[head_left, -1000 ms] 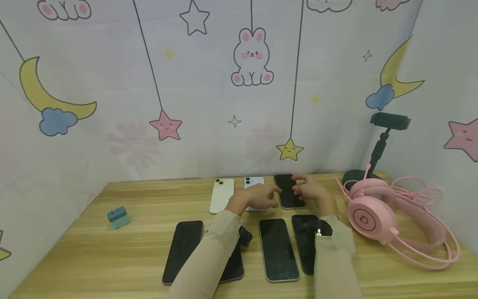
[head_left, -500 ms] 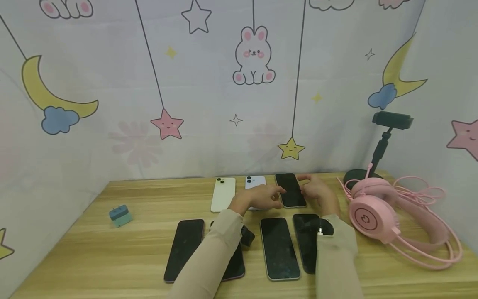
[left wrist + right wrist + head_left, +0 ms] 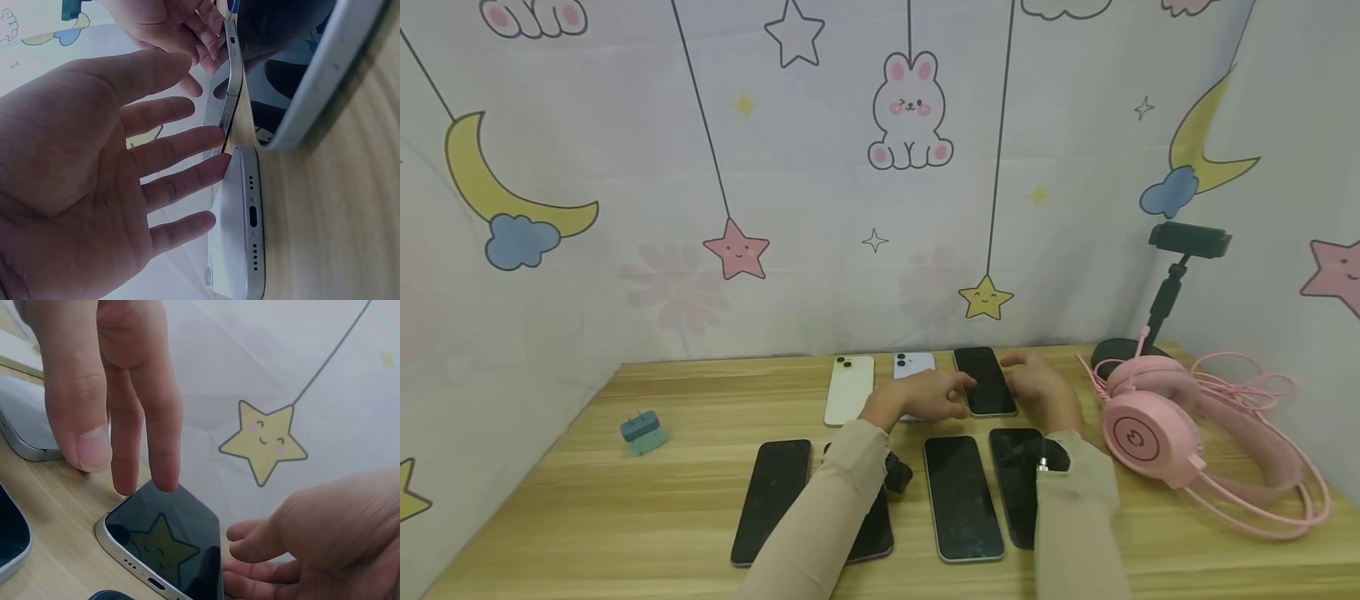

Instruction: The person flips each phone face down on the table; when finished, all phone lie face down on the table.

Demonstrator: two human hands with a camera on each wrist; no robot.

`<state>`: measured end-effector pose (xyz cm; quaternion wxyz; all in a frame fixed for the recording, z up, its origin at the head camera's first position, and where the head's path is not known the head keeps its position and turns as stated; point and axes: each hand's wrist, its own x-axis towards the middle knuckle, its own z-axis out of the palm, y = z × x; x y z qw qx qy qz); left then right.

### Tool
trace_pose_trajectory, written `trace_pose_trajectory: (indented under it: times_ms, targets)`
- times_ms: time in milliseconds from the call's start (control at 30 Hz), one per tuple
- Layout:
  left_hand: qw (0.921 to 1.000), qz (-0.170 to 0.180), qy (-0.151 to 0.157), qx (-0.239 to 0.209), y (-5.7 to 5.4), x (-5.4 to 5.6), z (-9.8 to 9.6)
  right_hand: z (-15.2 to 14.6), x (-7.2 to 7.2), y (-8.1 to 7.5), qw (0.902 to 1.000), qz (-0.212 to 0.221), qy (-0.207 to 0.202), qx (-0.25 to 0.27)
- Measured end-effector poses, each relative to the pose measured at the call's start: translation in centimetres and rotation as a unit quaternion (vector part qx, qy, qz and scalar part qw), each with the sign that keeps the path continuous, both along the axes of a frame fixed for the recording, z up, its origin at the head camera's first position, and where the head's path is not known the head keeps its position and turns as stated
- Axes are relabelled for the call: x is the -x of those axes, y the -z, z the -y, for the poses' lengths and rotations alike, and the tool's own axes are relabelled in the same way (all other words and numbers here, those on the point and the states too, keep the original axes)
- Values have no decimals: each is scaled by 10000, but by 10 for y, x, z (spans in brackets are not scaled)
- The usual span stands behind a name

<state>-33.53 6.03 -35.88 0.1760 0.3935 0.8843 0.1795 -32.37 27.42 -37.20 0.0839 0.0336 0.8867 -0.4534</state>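
Note:
At the back of the table, a smartphone point(image 3: 983, 381) lies with its dark screen up, between the two hands. My left hand point(image 3: 928, 395) reaches over a pale lilac smartphone point(image 3: 913, 362), its fingertips at the dark-screened phone's left edge. The left wrist view shows that hand's fingers point(image 3: 181, 150) straight and spread, holding nothing. My right hand point(image 3: 1041, 387) is at the phone's right edge, fingers loosely bent. In the right wrist view, fingertips point(image 3: 240, 532) of the right hand lie right beside the phone's side, while the left hand's fingers point(image 3: 159, 425) point down at its opposite edge.
A cream smartphone point(image 3: 850, 390) lies at the back left. Nearer lies a row of several dark-screened smartphones point(image 3: 964, 498), partly under the forearms. Pink headphones point(image 3: 1150, 433) and a black stand point(image 3: 1165, 300) are on the right. A small blue-green block point(image 3: 643, 433) sits left.
My right hand has moved from over the dark-screened phone to its right edge. The left hand has barely shifted, staying at the left edge. The view has tilted slightly.

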Motion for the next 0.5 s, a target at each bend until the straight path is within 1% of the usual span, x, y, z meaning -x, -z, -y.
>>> trace_pose_trajectory:
  times_ms: [33, 100, 200, 333, 433, 500]
  targets:
    - [10000, -8, 1, 8, 0, 0, 0, 0, 0, 0, 10000, 56, 21, -41]
    - [10000, -32, 6, 19, 1, 0, 0, 1, 0, -1, 9995, 127, 91, -289]
    - [10000, -50, -2, 37, 1, 1, 0, 2, 0, -3, 9985, 234, 130, -467]
    - [10000, -53, -2, 44, 0, 1, -1, 2, 0, -2, 9978, 38, 24, -664]
    - [10000, -56, 8, 58, -1, 0, -1, 2, 1, -1, 9979, -113, 8, -636]
    - [10000, -66, 15, 71, -1, 0, -1, 3, 1, 0, 9988, -106, 76, -474]
